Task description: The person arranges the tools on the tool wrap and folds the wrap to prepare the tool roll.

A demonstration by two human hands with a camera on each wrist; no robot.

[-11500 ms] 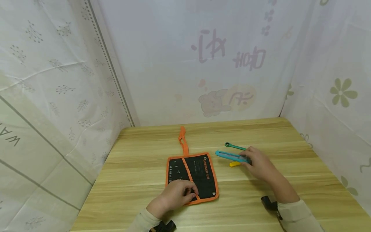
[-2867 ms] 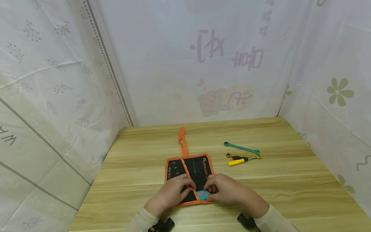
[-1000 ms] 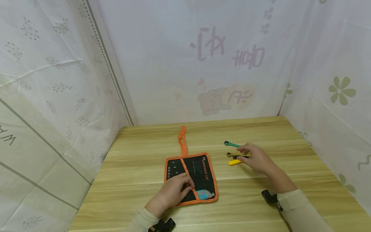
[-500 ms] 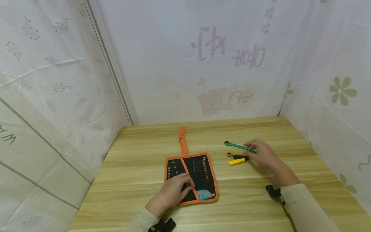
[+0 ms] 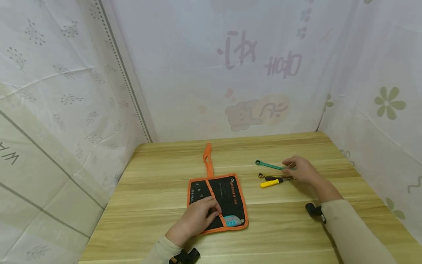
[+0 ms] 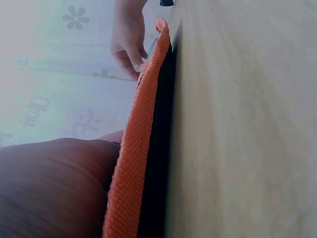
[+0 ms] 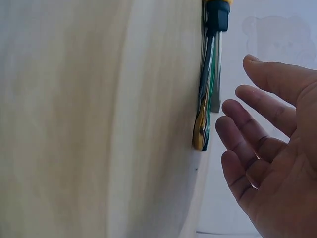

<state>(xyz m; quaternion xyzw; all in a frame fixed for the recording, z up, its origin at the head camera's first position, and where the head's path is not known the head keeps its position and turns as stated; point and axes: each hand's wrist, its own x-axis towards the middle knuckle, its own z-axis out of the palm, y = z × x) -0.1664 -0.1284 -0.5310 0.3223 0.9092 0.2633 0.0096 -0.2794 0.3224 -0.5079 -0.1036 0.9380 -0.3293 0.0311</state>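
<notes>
On the table lies a black tool pouch (image 5: 227,198) with orange edging. My left hand (image 5: 197,216) pinches the orange edge of its pocket, and its fingers cover part of the printed sizes. A turquoise utility knife (image 5: 232,220) sits in the pocket with one end showing. My right hand (image 5: 301,169), fingers spread and loosely bent, hovers at the right end of a green ratchet wrench (image 5: 268,165). The right wrist view shows that hand (image 7: 272,144) apart from the tools. Just in front lie a gold wrench (image 5: 261,175) and a yellow-handled screwdriver (image 5: 269,183).
An orange strap (image 5: 207,157) runs back from the pouch. A black-handled tool (image 5: 271,178) lies between the gold wrench and the yellow screwdriver. Patterned cloth (image 5: 184,73) stands behind the wooden table (image 5: 158,176) and at both sides.
The utility knife, earlier in my right hand, now sits in the pouch. My right hand went back to the tools and, in the last second, shifted right along the green wrench. My left hand stays put.
</notes>
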